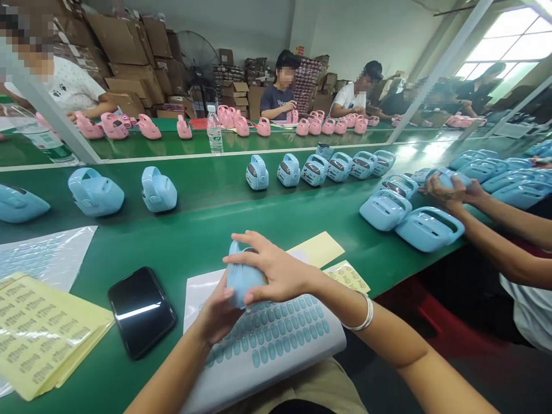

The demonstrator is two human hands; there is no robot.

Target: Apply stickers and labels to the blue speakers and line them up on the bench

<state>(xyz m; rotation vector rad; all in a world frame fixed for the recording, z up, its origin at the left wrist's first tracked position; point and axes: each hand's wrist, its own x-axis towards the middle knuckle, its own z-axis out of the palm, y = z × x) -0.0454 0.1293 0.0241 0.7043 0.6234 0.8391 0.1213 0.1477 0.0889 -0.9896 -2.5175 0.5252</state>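
Observation:
My left hand holds a small light-blue plastic device with a carry handle, gripping it from below and the left. Across its upper right side lies my right hand, thumb at the lower edge and fingers reaching over toward the handle. Much of the device is covered by my hands, and any small piece beneath the right fingers is hidden. Under both hands, a white sheet carries rows of oval teal stickers. Yellow sticker sheets lie just beyond my right wrist.
To the left are a black phone and a stack of yellow label sheets. Several blue devices stand along the green table. At right, a co-worker's hands hold another one. Pink devices and a water bottle stand farther back.

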